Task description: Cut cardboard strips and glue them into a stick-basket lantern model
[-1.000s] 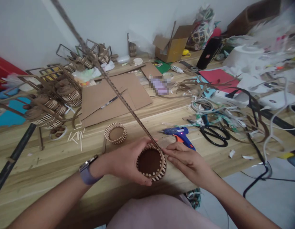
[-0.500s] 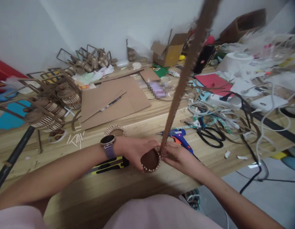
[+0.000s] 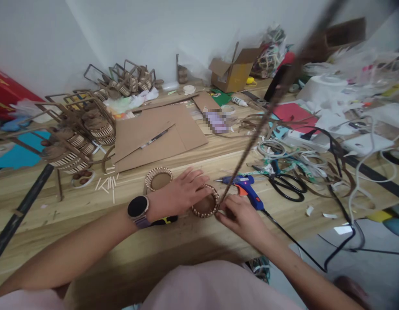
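Observation:
A small round brown piece with a rim of pale stick ends (image 3: 215, 196) rests near the table's front edge, between my hands. My left hand (image 3: 180, 193), wearing a watch, lies palm down at its left side with fingers stretched; the thumb is hidden. On the right side of the piece, my right hand (image 3: 241, 215) pinches the lower end of a long brown strip (image 3: 267, 114). The strip rises up and to the right, blurred at its top. Behind my left wrist sits a similar round piece (image 3: 158, 177), partly covered by the hand.
A blue glue gun (image 3: 246, 185) with a lit dot lies behind my right hand, and black scissors (image 3: 288, 187) lie beyond it. Cardboard (image 3: 160, 137) bears a pen. Small basket-like models (image 3: 70, 150), loose sticks (image 3: 109, 185) and a bowl (image 3: 83, 178) are on the left.
My left hand has loosened its curl around the round piece and stretched its fingers out to the left. The strip leans further right. The view has shifted slightly.

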